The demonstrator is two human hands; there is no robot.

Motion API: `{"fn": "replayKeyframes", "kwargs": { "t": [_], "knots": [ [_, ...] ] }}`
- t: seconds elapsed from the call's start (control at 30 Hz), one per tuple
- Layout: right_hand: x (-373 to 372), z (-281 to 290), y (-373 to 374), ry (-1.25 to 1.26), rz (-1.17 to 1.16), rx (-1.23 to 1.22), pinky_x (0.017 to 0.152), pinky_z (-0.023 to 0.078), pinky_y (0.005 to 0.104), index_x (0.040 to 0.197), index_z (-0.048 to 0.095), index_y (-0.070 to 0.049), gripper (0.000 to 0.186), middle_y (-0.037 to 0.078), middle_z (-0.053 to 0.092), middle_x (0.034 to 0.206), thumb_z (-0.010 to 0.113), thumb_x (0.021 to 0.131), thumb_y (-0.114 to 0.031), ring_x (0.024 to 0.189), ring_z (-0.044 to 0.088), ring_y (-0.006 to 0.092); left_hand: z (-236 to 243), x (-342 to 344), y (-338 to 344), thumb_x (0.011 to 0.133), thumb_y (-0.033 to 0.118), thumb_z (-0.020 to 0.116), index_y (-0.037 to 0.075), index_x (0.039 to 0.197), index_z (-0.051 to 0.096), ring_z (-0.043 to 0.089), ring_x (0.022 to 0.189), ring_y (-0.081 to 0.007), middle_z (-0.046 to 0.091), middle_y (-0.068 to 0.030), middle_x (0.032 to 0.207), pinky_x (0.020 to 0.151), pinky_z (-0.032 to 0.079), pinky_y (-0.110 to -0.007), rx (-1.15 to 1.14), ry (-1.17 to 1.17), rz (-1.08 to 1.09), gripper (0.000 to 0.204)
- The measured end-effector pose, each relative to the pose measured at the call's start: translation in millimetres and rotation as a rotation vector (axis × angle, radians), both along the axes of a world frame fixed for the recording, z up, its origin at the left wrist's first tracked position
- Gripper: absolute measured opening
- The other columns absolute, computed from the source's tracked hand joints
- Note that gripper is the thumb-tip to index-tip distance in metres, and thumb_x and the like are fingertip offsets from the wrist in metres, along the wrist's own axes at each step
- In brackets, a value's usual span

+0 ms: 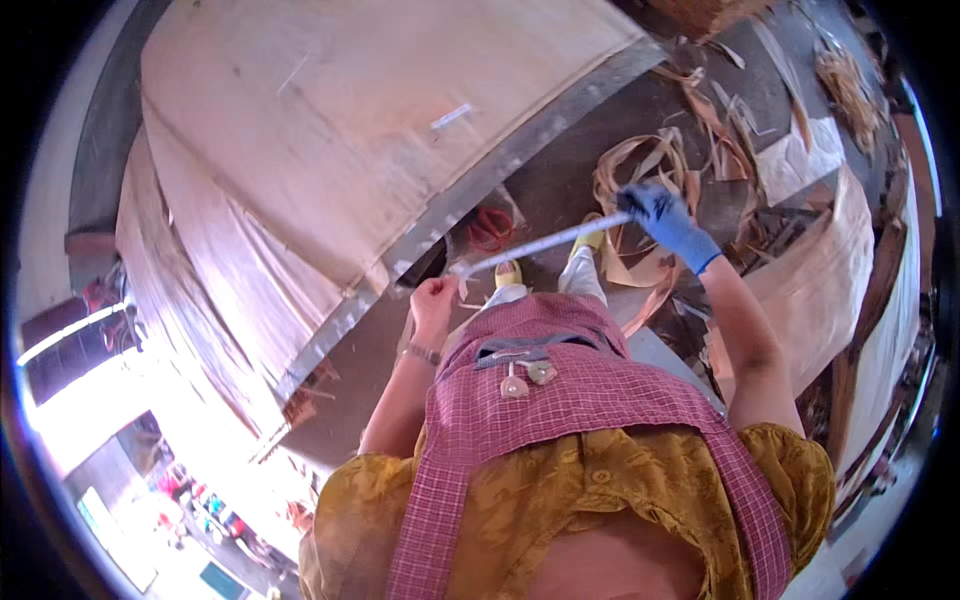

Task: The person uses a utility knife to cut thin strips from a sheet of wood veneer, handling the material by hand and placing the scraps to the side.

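A narrow white strip (545,243), which looks like tape, stretches taut between my two hands in front of my apron. My bare left hand (434,302) is closed at its lower left end, close to the metal edge of the table. The other end runs into my right hand (668,222), which wears a blue glove with dark fingertips and is closed on it. On the table to the left lies a broad, pale wood veneer sheet (330,130) with a short white piece of tape (451,116) on it.
The table's metal edge (520,140) runs diagonally at my left. Curled veneer scraps (640,165) litter the floor ahead and right. A red coil (490,229) lies beneath the edge. Large veneer sheets (810,280) are stacked at my right.
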State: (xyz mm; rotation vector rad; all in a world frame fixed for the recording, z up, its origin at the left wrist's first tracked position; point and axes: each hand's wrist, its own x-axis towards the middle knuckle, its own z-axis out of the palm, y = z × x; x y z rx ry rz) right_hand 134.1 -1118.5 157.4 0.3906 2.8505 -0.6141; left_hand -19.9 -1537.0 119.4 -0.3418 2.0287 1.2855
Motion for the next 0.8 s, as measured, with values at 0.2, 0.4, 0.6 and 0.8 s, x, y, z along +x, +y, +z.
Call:
{"fn": "replayKeyframes", "kwargs": {
  "t": [0.2, 0.4, 0.6, 0.8],
  "knots": [
    [-73.3, 13.0, -100.2, 0.162, -0.091, 0.088, 0.085, 0.047, 0.0466, 0.117, 0.061, -0.017, 0.031, 0.016, 0.057, 0.115, 0.061, 0.087, -0.028, 0.107, 0.054, 0.037, -74.5, -17.0, -20.0, 0.079, 0.022, 0.077, -0.002, 0.084, 0.068, 0.057, 0.068, -0.0096, 0.067, -0.0039, 0.077, 0.063, 0.046, -0.026, -0.122, 0.178, 0.321, 0.026],
    [-106.6, -108.9, -249.4, 0.219, -0.576, -1.494, 0.063, 0.05, 0.0239, 0.111, 0.064, -0.005, 0.024, 0.002, 0.068, 0.093, 0.066, 0.089, -0.013, 0.074, 0.062, 0.009, -106.3, -39.9, -42.6, 0.077, 0.035, 0.075, -0.001, 0.098, 0.068, 0.066, 0.091, -0.0284, 0.071, -0.0126, 0.099, 0.083, 0.05, -0.036, -0.482, 0.299, 0.192, 0.042],
    [-142.5, -184.5, -332.8, 0.196, -0.218, -0.596, 0.082, 0.047, 0.0437, 0.104, 0.063, 0.0, 0.035, 0.018, 0.061, 0.105, 0.069, 0.082, -0.027, 0.097, 0.059, 0.0307, -148.1, -37.9, -73.7, 0.078, 0.043, 0.067, 0.009, 0.114, 0.064, 0.06, 0.109, -0.0312, 0.063, -0.0149, 0.118, 0.09, 0.049, -0.038, -0.387, 0.485, 0.407, 0.05],
    [-150.1, -229.2, -311.6, 0.2, -0.47, -0.872, 0.079, 0.05, 0.0435, 0.095, 0.066, -0.003, 0.04, 0.018, 0.068, 0.095, 0.075, 0.074, -0.035, 0.089, 0.064, 0.0342, -30.4, -2.5, -193.3, 0.084, 0.044, 0.056, 0.011, 0.092, 0.072, 0.064, 0.1, -0.0332, 0.067, -0.0168, 0.105, 0.082, 0.052, -0.043, -1.236, 0.002, -0.115, 0.038]
  ]
}}
